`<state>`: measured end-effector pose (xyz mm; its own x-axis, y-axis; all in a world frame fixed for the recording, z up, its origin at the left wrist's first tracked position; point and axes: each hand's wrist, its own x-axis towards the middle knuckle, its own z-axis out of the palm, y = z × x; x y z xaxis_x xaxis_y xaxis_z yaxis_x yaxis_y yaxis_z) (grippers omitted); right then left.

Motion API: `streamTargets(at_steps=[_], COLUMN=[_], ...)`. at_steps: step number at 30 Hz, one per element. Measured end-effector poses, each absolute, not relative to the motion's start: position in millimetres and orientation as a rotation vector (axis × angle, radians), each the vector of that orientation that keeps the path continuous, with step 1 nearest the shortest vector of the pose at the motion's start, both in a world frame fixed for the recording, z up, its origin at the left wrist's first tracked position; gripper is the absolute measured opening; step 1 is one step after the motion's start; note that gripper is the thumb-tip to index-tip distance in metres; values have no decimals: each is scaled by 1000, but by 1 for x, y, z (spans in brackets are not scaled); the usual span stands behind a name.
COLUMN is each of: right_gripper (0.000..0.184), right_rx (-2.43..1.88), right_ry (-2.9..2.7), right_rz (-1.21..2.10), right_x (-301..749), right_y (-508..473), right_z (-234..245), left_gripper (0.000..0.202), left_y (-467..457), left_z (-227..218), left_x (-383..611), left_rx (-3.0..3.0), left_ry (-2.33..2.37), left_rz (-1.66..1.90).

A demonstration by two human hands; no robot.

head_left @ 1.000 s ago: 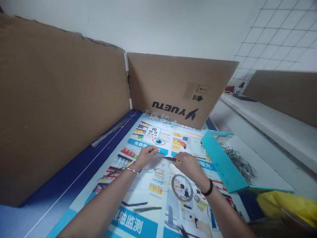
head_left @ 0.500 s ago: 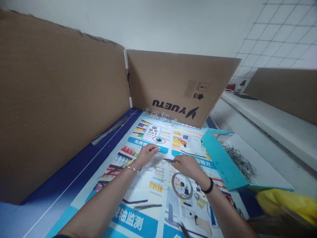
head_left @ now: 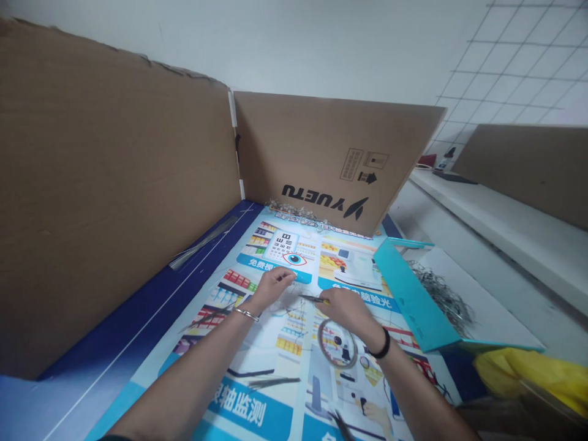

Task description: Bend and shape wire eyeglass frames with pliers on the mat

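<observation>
My left hand (head_left: 272, 285) is closed in a pinch on a thin wire piece I can barely make out, over the printed poster (head_left: 257, 404) on the table. My right hand (head_left: 343, 307) is closed around a slim tool with a yellow handle (head_left: 315, 299), its dark tip pointing left toward my left fingers. A clear tape ring (head_left: 337, 343) lies on the poster just under my right wrist. A silver bangle sits on my left wrist and a black band on my right.
Cardboard walls stand at the left (head_left: 114, 202) and back (head_left: 321, 159). A teal box lid (head_left: 413, 303) leans at the right beside a heap of metal wire bits (head_left: 441, 297). Small clear parts (head_left: 294, 213) line the back wall. Yellow bag (head_left: 533, 373) at lower right.
Both hands stay almost in place; the right hand with the tool has edged slightly left toward the left hand. The view has shifted a little.
</observation>
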<state>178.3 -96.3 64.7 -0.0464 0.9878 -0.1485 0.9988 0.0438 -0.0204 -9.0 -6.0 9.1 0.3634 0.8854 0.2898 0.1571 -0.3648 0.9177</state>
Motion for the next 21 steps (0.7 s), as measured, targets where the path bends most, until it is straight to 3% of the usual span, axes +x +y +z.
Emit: streamTargets(at_steps=[11, 21], right_gripper=[22, 28], right_rx=[2098, 2159], right_ry=[2271, 2268], right_rz=[-413, -344], right_x=[185, 190], right_y=[-96, -93], right_z=[70, 66], left_gripper=[18, 18], left_y=[-10, -10], left_z=[11, 12], left_x=[-8, -8], left_rx=[1875, 2007], left_ry=[873, 852], left_rz=[1153, 1173])
